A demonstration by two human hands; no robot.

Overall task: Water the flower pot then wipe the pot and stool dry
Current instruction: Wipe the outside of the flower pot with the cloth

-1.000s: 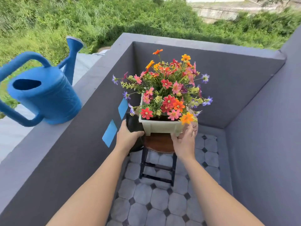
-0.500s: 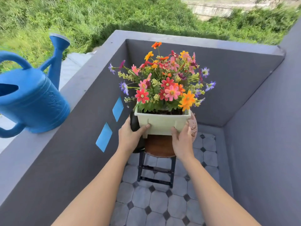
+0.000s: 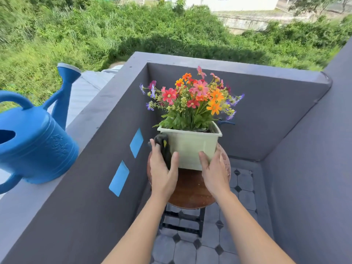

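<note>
A pale green square flower pot full of red, orange and purple flowers stands on a round brown wooden stool with black legs. My left hand grips the pot's left side and presses a dark cloth against it. On the pot's right side my right hand holds the wall, fingers spread. A blue watering can sits on the grey ledge at the left, spout pointing away.
Dark grey walls close in the corner on three sides, with two blue tape patches on the left one. The floor has grey octagonal tiles. Green bushes lie beyond the ledge.
Both hands have turned the pot on the stool and shifted it upright. The dark cloth now shows under my left hand at the pot's left side. My view tilted upward.
</note>
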